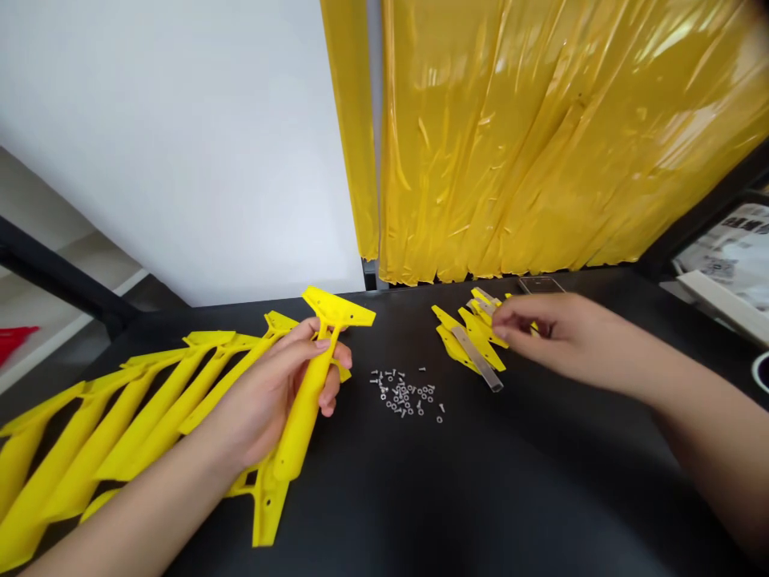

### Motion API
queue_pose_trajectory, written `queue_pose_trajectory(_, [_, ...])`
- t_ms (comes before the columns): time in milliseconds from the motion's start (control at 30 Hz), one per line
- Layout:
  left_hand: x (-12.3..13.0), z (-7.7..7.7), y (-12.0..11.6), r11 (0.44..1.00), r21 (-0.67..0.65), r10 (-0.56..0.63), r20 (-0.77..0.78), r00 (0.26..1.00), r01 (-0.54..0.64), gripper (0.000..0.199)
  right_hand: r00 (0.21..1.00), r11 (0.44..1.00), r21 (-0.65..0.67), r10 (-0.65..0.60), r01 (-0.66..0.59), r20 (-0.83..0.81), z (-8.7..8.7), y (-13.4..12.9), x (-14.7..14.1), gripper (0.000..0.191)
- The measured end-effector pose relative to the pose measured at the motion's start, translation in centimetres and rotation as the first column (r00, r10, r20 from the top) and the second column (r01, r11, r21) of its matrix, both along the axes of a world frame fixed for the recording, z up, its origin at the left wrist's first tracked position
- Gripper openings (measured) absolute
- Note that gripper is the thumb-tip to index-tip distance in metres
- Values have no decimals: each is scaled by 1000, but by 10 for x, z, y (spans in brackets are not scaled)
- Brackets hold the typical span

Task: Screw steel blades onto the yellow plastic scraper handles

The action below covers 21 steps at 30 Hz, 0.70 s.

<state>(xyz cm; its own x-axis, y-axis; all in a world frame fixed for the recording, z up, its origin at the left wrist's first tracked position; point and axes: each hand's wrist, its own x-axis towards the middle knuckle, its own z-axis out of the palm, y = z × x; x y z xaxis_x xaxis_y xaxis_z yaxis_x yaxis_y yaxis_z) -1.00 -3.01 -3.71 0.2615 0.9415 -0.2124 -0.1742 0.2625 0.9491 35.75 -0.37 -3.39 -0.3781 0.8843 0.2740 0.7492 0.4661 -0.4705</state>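
Left arm [162, 481] lay at seven o'clock, left hand [279, 373] curled round an easy-to-hold yellow tube [305, 409], likely light and stiff, right hand [546, 324] half-curled, hold unclear.

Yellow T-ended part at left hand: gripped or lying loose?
Gripped: the left hand has its thumb over the yellow part, fingers curled behind it. Cannot tell if its lower end touches the black table.

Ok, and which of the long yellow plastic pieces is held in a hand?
The long yellow plastic piece with the T-shaped upper end, gripped in the left hand. The others lie on the black tabletop.
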Motion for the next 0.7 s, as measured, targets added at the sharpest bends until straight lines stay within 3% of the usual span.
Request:
queue_pose_trajectory(67, [2, 0, -4, 1000, -27, 8, -4, 1000, -8, 14, 976, 997, -82, 16, 2, 215, -7, -6, -15, 21])
queue_pose_trajectory(133, [5, -2, -8, 999, -36, -2, -14, 1000, 1, 13, 913, 995, -39, -70, 94, 402, -16, -9, -26, 26])
queue_pose_trajectory(200, [7, -3, -11, 999, -34, -21, -21, 1000, 20, 12, 860, 987, 10, -147, 163, 488, -24, -10, -32, 28])
queue_pose_trajectory(467, [14, -5, -17, 997, -53, -51, -8, 999, 50, 16, 844, 970, -45, -186, 241, 502, -43, -9, -34, 20])
queue_pose_trajectory(700, [16, -6, -20, 994, -60, -93, -36, 995, 91, 15, 887, 979, -101, -116, 178, 447, -46, -8, -26, 9])
